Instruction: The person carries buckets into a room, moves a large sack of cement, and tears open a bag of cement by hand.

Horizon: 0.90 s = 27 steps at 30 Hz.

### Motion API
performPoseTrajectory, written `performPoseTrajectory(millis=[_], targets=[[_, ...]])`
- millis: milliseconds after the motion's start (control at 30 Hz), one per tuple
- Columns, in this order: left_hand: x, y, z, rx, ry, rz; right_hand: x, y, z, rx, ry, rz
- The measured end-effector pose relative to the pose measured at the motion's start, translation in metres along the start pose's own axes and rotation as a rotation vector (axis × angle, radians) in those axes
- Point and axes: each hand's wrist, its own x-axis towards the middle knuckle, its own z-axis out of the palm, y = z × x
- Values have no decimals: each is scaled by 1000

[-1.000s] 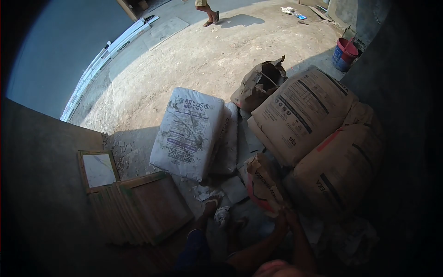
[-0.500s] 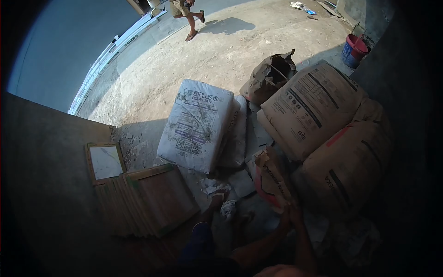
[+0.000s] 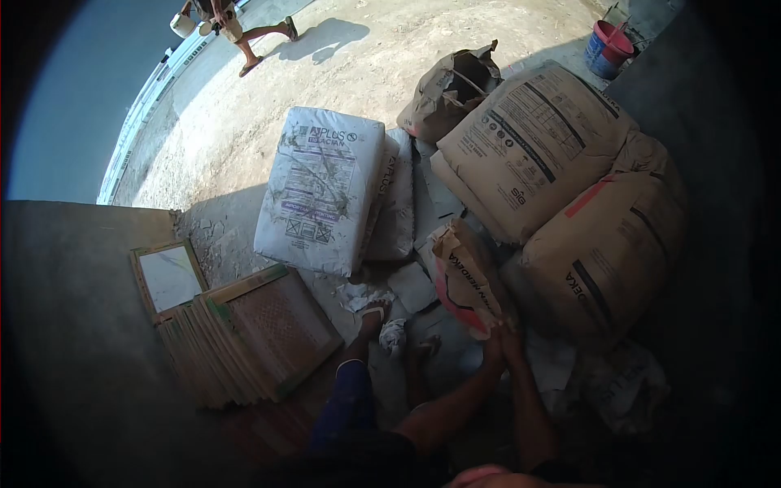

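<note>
Both of my hands are together at the near end of a small, crumpled brown paper cement bag [image 3: 469, 281], with dark lettering and a red band on its side. My left hand [image 3: 493, 345] grips its lower edge, and right beside it my right hand [image 3: 512, 343] grips the same end. Shadow and the bag partly hide the fingers. The bag's far end is folded and torn. Just to its right lies a full brown cement sack [image 3: 606, 260], with another full sack [image 3: 537, 150] behind it.
White printed sacks [image 3: 321, 191] lie stacked ahead. Left of my feet, tiles [image 3: 272, 333] stand in a leaning row near a framed white panel [image 3: 169, 276]. An opened paper sack [image 3: 443, 98] and a red-blue bucket [image 3: 608, 50] are farther back. A person [image 3: 236, 32] walks outside, carrying containers.
My view has shifted, so the sacks and tiles appear higher and farther left. Both hands keep hold of the paper bag, whose lettered side shows more. The walking person appears farther left.
</note>
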Motion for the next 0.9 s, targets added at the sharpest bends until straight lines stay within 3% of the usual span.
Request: performPoseTrajectory(millis=[67, 133, 167, 200, 233, 300, 367, 433, 533, 633, 700, 767, 833, 900], targets=[[-8, 12, -16, 483, 16, 229, 10, -35, 1, -214, -102, 217], [-18, 38, -24, 1008, -10, 443, 9, -53, 5, -225, -89, 54], [-11, 53, -2, 1263, -64, 575, 3, -118, -15, -205, 15, -19], [-1, 92, 44, 866, -129, 354, -8, -192, -23, -176, 100, -101], [-25, 119, 56, 472, -135, 101, -34, -206, -17, -160, 82, -61], [-127, 126, 24, 496, -68, -63, -103, -218, -28, -75, -93, 112], [-109, 182, 102, 518, -195, -137, -24, -269, -70, 27, -102, 60], [-86, 191, 52, 604, -211, -238, -24, -240, -92, 36, -35, 11], [-94, 199, -13, 684, -2, -85, -75, -151, -91, 0, -78, 284], [-39, 157, -99, 552, -10, -216, -74, -109, -77, -184, -58, 229], [-63, 139, -86, 546, 82, -209, -66, -87, -54, -158, -149, 250], [-58, 128, -110, 636, 1, -427, -55, -97, -36, -104, -183, 265], [-29, 116, -162, 576, -91, -438, -40, -106, -24, -50, -210, 271], [-25, 119, -177, 511, -177, -445, -29, -105, -9, -279, -189, 207]])
